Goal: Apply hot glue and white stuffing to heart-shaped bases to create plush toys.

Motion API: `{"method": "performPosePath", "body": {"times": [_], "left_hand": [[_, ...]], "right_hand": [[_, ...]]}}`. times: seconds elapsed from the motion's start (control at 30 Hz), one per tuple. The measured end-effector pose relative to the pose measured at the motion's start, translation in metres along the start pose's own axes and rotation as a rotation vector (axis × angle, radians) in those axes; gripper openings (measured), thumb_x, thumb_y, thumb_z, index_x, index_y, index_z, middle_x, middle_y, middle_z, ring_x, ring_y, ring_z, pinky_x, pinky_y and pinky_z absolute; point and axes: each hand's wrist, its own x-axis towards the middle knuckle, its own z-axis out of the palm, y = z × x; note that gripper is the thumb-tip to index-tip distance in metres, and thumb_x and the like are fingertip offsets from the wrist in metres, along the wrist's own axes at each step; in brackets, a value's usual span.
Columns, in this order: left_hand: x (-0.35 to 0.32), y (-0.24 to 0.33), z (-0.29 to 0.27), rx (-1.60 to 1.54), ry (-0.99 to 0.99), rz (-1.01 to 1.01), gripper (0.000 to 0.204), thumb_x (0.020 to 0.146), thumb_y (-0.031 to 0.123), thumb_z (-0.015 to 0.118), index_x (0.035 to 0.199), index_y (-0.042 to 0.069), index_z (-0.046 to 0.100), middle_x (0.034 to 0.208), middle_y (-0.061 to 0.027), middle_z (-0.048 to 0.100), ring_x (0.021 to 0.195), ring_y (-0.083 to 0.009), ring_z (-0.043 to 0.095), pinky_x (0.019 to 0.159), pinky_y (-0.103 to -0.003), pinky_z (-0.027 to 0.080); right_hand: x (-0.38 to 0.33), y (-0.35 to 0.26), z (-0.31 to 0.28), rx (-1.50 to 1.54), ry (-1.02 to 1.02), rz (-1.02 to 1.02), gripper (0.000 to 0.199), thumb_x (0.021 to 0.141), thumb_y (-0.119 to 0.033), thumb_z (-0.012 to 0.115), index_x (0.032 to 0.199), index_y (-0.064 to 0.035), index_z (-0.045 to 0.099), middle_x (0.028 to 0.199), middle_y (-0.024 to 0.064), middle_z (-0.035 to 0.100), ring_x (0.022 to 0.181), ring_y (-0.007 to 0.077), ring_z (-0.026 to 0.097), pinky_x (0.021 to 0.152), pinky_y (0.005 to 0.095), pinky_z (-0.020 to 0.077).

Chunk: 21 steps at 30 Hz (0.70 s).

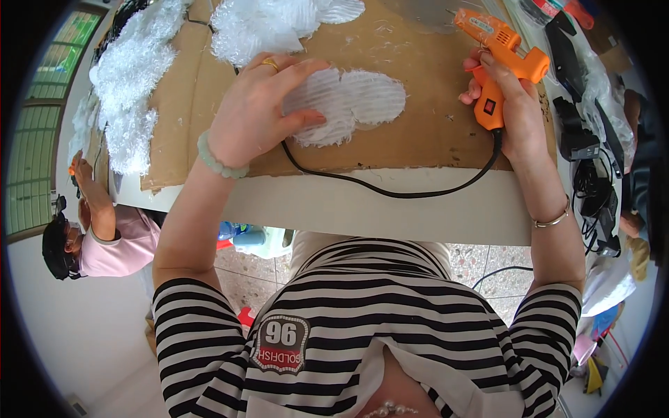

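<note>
Head view: the left hand [259, 111] lies flat, fingers spread, its grip open, pressing the white ribbed cloud-shaped cutout [346, 104] onto the brown corrugated cardboard sheet [432, 104], likely to hold it in place. The cutout sits at the sheet's centre, at three o'clock from that hand. The right hand [507, 104], further toward three o'clock, has its grip closed around the orange hot glue gun [503, 56], raised with its nozzle toward eleven o'clock, clear of the work. Its black cord [390, 189] trails along the white worktop [390, 209]. White fluffy material [129, 76] lies at ten o'clock.
</note>
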Motion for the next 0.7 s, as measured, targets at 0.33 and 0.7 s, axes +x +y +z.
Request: {"method": "performPosePath", "body": {"times": [0.33, 0.7], "left_hand": [[-0.002, 0.002, -0.018, -0.434, 0.096, -0.247, 0.012, 0.079, 0.001, 0.066, 0.091, 0.001, 0.064, 0.082, -0.0054, 0.06, 0.077, -0.0157, 0.056, 0.07, -0.026, 0.045], [-0.004, -0.007, -0.013, -0.449, 0.23, -0.394, 0.019, 0.084, 0.002, 0.064, 0.102, 0.004, 0.067, 0.081, -0.0047, 0.068, 0.075, -0.0065, 0.06, 0.065, -0.019, 0.046]], "right_hand": [[0.001, 0.003, -0.004, 0.008, -0.031, -0.027, 0.028, 0.09, -0.021, 0.055, 0.105, 0.0027, 0.056, 0.092, 0.0093, 0.06, 0.065, 0.0118, 0.052, 0.064, 0.0299, 0.0498], [-0.001, 0.002, -0.002, -0.018, -0.022, -0.024, 0.027, 0.09, -0.022, 0.055, 0.104, 0.0019, 0.056, 0.091, 0.0084, 0.059, 0.063, 0.0107, 0.051, 0.064, 0.0288, 0.0498]]}}
